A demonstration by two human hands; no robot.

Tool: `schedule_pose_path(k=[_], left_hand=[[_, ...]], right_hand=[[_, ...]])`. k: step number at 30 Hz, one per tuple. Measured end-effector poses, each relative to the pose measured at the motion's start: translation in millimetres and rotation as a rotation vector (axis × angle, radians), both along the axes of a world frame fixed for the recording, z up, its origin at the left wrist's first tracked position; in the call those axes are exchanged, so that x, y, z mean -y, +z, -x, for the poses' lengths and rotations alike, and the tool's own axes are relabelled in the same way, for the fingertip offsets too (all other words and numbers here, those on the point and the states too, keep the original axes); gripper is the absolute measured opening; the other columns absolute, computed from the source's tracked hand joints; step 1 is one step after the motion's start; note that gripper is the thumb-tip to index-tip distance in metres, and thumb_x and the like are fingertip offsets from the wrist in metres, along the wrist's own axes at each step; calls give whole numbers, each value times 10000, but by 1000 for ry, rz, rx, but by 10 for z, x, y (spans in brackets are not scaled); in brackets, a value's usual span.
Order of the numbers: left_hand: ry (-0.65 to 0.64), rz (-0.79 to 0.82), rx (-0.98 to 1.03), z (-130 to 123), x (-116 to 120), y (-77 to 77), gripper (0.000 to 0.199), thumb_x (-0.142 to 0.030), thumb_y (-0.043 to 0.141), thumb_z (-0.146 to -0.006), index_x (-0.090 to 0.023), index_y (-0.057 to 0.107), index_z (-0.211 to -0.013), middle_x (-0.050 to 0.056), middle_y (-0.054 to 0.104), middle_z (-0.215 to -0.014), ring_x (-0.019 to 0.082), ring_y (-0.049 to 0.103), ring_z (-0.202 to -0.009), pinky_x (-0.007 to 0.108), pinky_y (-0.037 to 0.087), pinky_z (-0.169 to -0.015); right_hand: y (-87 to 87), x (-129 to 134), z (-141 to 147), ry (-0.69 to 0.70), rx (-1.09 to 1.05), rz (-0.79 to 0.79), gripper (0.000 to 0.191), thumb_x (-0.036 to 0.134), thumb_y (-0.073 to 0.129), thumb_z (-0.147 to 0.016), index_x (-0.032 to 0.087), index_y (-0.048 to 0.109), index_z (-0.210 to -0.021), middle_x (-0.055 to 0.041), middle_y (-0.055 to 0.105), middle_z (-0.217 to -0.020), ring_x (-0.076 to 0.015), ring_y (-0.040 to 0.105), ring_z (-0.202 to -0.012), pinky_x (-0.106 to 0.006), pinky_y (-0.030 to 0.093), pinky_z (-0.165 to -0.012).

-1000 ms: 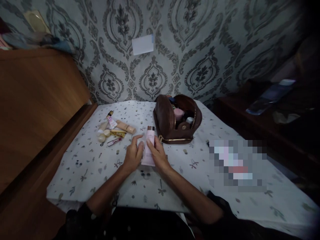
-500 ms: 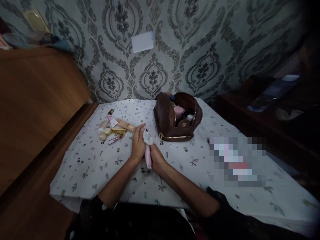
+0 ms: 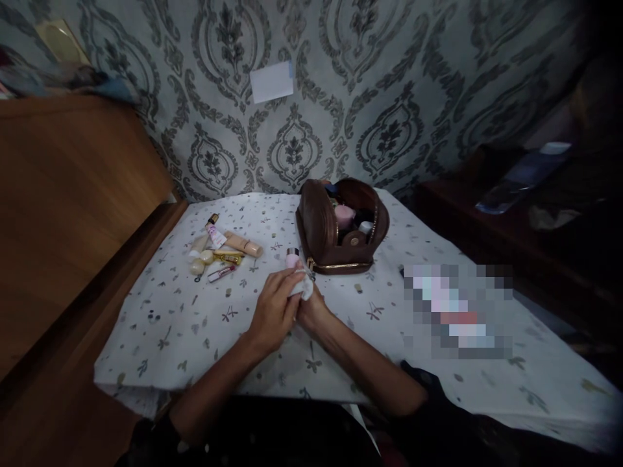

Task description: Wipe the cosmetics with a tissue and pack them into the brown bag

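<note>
A pink cosmetic tube (image 3: 293,258) with a shiny dark-and-silver cap pokes up beyond my fingers, its lower part hidden by my hands. My left hand (image 3: 276,305) is closed over it, pressing a crumpled white wipe (image 3: 305,287) around the tube. My right hand (image 3: 314,308) is closed on the tube from the other side, its fingers mostly covered. Just beyond my hands, an unzipped brown makeup bag (image 3: 318,227) holds several items, among them a pink one (image 3: 344,216).
To the left on the patterned tablecloth (image 3: 195,344) lie a beige tube (image 3: 243,244), a lipstick (image 3: 221,273), a gold-coloured item (image 3: 228,257) and other cosmetics. A pixelated object (image 3: 457,311) lies at right. A wooden cabinet (image 3: 73,194) borders the left side.
The tube has turned, so its capped end now points away from me. My left hand has gone from alongside the tube to wrapped over it with the wipe.
</note>
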State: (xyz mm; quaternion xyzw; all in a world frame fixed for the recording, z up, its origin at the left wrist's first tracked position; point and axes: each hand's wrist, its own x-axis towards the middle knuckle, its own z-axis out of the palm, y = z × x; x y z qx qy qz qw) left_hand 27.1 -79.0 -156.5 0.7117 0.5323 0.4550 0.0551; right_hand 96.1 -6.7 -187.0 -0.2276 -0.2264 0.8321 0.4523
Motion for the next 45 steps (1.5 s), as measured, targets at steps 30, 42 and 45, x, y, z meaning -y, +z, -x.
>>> schedule_pose_path(k=[30, 42, 45], left_hand=[[39, 156, 140, 197, 20, 88, 250, -130, 461, -878, -191, 571, -1094, 73, 584, -1058, 227, 564, -1039, 362, 454, -907], [200, 349, 352, 329, 184, 343, 443, -372, 602, -856, -227, 540, -1270, 78, 620, -1218, 241, 601, -1038, 315, 496, -812], [173, 477, 600, 403, 42, 491, 528, -416, 712, -758, -218, 581, -1230, 74, 640, -1208, 252, 612, -1067, 298, 507, -834]], right_hand=[[291, -62, -192, 288, -201, 119, 416, 447, 376, -977, 199, 607, -1220, -62, 751, -902, -220, 714, -892, -386, 584, -813], [207, 1, -154, 112, 440, -473, 523, 689, 535, -837, 232, 647, -1067, 28, 603, -679, -134, 539, -555, -263, 484, -572], [344, -1, -293, 204, 654, -681, 619, 672, 432, -903, 248, 541, -1342, -55, 679, -897, -217, 639, -860, -365, 499, -837]])
